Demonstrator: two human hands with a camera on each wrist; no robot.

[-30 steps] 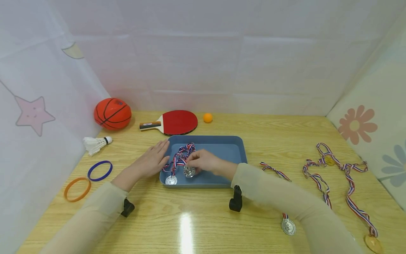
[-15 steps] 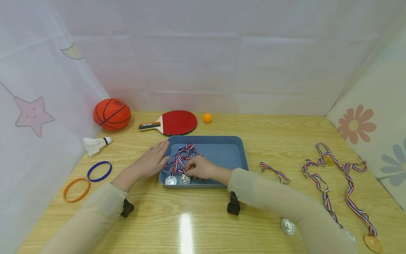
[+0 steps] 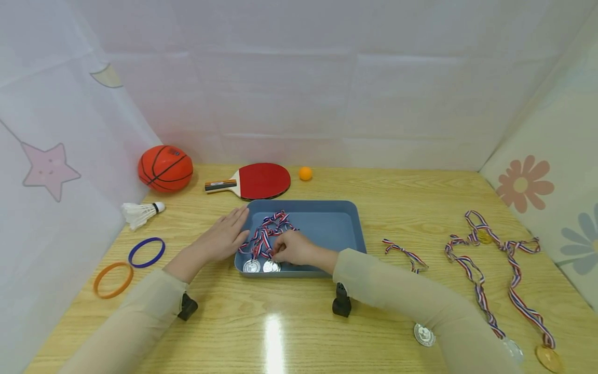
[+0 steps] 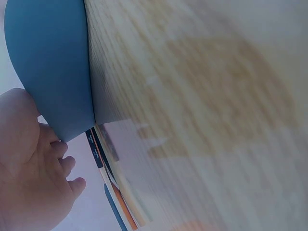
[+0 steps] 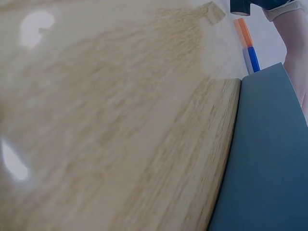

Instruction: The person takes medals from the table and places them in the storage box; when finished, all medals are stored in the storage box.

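Observation:
A blue tray (image 3: 327, 205) sits mid-table. At its front left corner lie two silver medals, one (image 3: 251, 266) beside the other (image 3: 270, 266), with their striped ribbons (image 3: 268, 227) bunched behind them. My right hand (image 3: 288, 248) is inside the tray, its curled fingers pinching the second medal at its ribbon end. My left hand (image 3: 223, 237) lies flat against the tray's left wall. The left wrist view shows that blue wall (image 4: 53, 62) with my fingers (image 4: 53, 149) beside it. The right wrist view shows only the tray's side (image 5: 269, 159) and bare wood.
On the right lie a silver medal (image 3: 424, 335) and gold medals (image 3: 548, 357) with long ribbons (image 3: 476, 259). A basketball (image 3: 165, 168), paddle (image 3: 254, 180) and orange ball (image 3: 305, 173) line the back. A shuttlecock (image 3: 140, 212), blue ring (image 3: 147, 251) and orange ring (image 3: 113, 279) lie at left.
My right hand has lowered the second silver medal from the tray's middle to its front left corner, beside the first. The left hand has stayed at the tray's wall.

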